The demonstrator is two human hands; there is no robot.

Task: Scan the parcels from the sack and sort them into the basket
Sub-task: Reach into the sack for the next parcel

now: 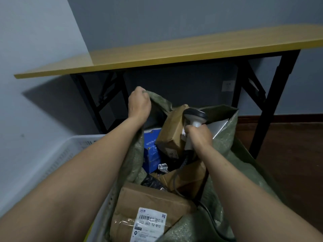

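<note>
Brown parcel (172, 132) tilted in sack (225, 137), just left of scanner (194, 117).
Right hand (199, 136) grips scanner; left hand (139, 103) grips sack rim.

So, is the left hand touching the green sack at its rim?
Touching. The head view shows the left hand gripping the raised rim of the green sack, with its fingers curled around the fabric edge.

Basket (70, 149) at lower left was covered by the left forearm (97, 158) and cut off by the bottom edge. Label (150, 222) on the cardboard parcel (148, 196) at bottom centre ran out of frame, small print unreadable; the scanner's (194, 117) cable (212, 217) left the frame beside it, and parcels deeper in the sack (222, 142) hid one another. Table top (174, 53) across the upper frame was blurred, right end cut off.
</note>
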